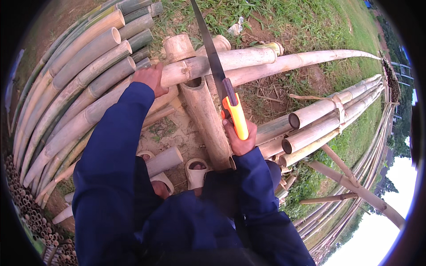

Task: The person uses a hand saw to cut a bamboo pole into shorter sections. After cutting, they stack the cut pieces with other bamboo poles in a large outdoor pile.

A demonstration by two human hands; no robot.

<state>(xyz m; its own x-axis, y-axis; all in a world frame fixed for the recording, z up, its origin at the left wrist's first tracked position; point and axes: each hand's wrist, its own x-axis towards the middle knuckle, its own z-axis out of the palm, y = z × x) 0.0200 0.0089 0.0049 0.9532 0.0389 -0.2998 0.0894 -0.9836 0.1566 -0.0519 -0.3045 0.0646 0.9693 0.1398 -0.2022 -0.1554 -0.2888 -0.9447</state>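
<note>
My right hand [242,136] is closed round the orange and yellow handle of a handsaw [238,116]. Its long dark blade crosses a pale bamboo pole [244,58]; whether the teeth are in the bamboo I cannot tell. Left of the blade, my left hand [152,79] grips that same pole, fingers over its top. The pole rests across an upper end of a thick bamboo piece [205,117] that slants down toward my feet. A short bamboo stump [178,48] stands just beyond the pole.
Several cut bamboo poles [95,77] lie stacked on the left. More poles [326,108], bound together, stretch off to the right, with a bamboo prop frame [355,190] beside them. A short bamboo length [164,161] lies by my sandals [196,174]. Grass [306,20] lies beyond.
</note>
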